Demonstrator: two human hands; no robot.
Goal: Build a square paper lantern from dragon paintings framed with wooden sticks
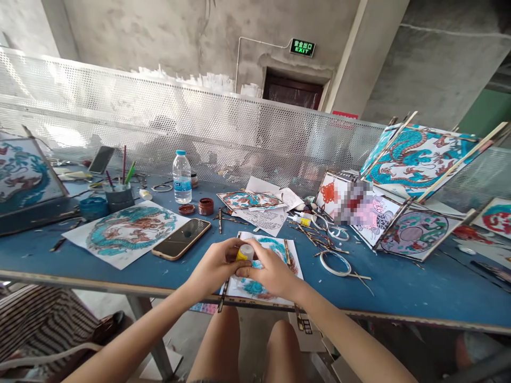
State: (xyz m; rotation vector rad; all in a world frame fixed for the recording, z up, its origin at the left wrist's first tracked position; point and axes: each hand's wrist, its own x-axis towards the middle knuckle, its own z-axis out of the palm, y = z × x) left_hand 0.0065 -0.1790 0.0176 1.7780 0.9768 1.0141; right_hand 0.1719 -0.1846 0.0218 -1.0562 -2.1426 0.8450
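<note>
Both my hands meet over the near edge of the blue table (419, 287). My left hand (213, 266) and my right hand (271, 271) are closed round a small white glue bottle with a yellow part (244, 252), held upright between them. Under them lies a painted paper sheet with a teal dragon (275, 247). A thin wooden stick (222, 295) pokes out below my left hand. A phone (181, 238) lies face up just left of my hands.
A large dragon painting (128, 229), a water bottle (182, 177), paint jars (206, 206), a brush pot (118, 196), tape rings (335, 263), loose sticks (315, 239) and framed lantern panels (415, 159) crowd the table. A perforated white screen (199, 127) backs it. A person in stripes (43, 319) sits at left.
</note>
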